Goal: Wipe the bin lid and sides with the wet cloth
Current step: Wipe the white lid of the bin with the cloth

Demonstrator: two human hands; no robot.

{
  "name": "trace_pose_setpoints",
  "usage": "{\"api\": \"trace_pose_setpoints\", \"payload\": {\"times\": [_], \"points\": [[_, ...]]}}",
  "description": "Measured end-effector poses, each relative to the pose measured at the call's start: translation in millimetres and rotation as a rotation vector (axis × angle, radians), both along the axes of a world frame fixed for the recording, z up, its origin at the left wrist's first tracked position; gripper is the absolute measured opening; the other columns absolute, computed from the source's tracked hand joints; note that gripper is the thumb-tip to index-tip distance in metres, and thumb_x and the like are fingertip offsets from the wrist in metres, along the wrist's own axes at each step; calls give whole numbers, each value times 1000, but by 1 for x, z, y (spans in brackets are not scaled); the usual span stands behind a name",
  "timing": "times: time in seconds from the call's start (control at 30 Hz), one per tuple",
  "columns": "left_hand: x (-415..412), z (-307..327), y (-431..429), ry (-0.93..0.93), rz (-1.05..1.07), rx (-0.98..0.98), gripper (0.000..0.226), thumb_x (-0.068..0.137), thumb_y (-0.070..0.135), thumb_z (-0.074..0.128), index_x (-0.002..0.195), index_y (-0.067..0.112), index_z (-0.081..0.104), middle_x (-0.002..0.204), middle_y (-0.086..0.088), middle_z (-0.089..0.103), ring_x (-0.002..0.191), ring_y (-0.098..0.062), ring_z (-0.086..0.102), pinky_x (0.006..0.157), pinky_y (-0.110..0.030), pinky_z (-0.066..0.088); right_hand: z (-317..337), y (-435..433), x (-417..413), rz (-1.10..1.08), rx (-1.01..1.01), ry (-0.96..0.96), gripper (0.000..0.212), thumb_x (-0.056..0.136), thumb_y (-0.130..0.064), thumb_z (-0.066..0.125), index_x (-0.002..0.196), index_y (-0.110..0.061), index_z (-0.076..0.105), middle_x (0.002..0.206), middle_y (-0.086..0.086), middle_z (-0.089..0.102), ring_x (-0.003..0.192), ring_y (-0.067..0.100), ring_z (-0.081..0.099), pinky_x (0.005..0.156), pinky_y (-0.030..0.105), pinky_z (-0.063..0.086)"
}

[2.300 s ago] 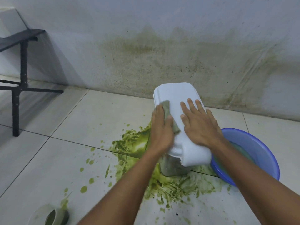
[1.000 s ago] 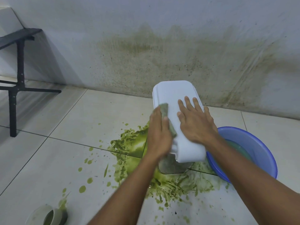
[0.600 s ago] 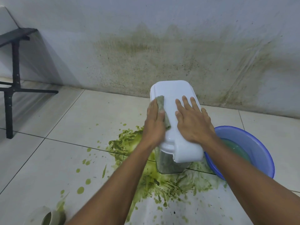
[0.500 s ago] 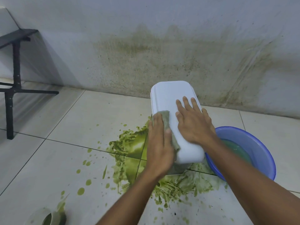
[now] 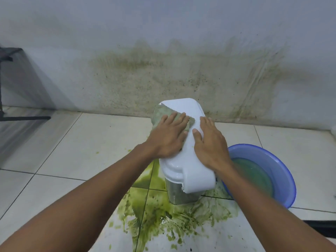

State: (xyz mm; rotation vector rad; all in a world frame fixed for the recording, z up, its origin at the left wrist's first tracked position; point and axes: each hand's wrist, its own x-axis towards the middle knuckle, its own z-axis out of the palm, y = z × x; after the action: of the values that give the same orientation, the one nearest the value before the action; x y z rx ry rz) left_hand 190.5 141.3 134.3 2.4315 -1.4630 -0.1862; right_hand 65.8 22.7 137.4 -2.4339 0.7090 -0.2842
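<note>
A small bin stands on the tiled floor, with a white lid (image 5: 189, 113) and a grey metal body (image 5: 179, 194). A grey-green wet cloth (image 5: 161, 114) lies over the far left part of the lid. My left hand (image 5: 168, 138) presses flat on the cloth. My right hand (image 5: 211, 144) rests flat on the lid's right side, fingers spread, holding the bin steady. Most of the bin's sides are hidden under the lid and my hands.
Green slime (image 5: 163, 217) is spilled over the floor around the bin's base. A blue basin (image 5: 283, 171) of greenish water sits right of the bin, touching my right forearm. The stained wall (image 5: 163, 75) is just behind. A black metal frame (image 5: 7, 57) stands far left.
My left hand has slid the cloth from the lid's near left edge up to its far left corner. The view has shifted closer and lower. My right hand has stayed on the lid.
</note>
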Motion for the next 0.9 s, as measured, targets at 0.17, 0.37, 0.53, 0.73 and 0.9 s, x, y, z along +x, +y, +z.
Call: {"api": "trace_pose_setpoints", "payload": {"times": [0.17, 0.37, 0.53, 0.73, 0.9], "points": [[23, -2, 26, 104, -4, 34, 58, 108, 51, 28, 161, 38, 8, 170, 10, -9, 155, -9, -19, 126, -36, -9, 1, 8, -2, 75, -36, 45, 67, 105, -51, 28, 161, -18, 10, 169, -3, 5, 155, 11, -3, 123, 32, 10], [40, 11, -74, -43, 107, 183, 60, 109, 43, 17, 164, 23, 1, 172, -6, -4, 158, -27, -9, 126, -44, -5, 3, 7, -1, 83, -44, 13, 74, 104, -51, 34, 160, -13, 4, 169, 1, -1, 155, 13, -6, 126, 33, 6], [32, 16, -31, 122, -150, 78, 58, 108, 44, 22, 162, 24, 14, 170, 5, 3, 153, -6, -4, 125, -28, -5, 3, 5, -3, 160, -72, -2, 85, 98, -65, 36, 160, -19, 3, 167, -6, -10, 153, 8, -13, 126, 35, 1], [59, 16, -38, 73, -26, 116, 57, 112, 37, 26, 163, 19, 10, 171, 2, 4, 157, -12, -3, 125, -28, -4, 4, 6, 4, 203, -222, 178, 64, 106, -48, 21, 160, -18, 4, 169, 1, -7, 154, 17, -17, 125, 49, -6], [57, 12, -54, 12, 40, 118, 61, 109, 49, 21, 164, 25, 7, 171, 1, 5, 158, -17, -2, 127, -39, -5, 9, 31, -15, 125, -335, 293, 65, 105, -47, 15, 160, -15, 2, 169, 5, -8, 153, 24, -21, 119, 62, -13]]}}
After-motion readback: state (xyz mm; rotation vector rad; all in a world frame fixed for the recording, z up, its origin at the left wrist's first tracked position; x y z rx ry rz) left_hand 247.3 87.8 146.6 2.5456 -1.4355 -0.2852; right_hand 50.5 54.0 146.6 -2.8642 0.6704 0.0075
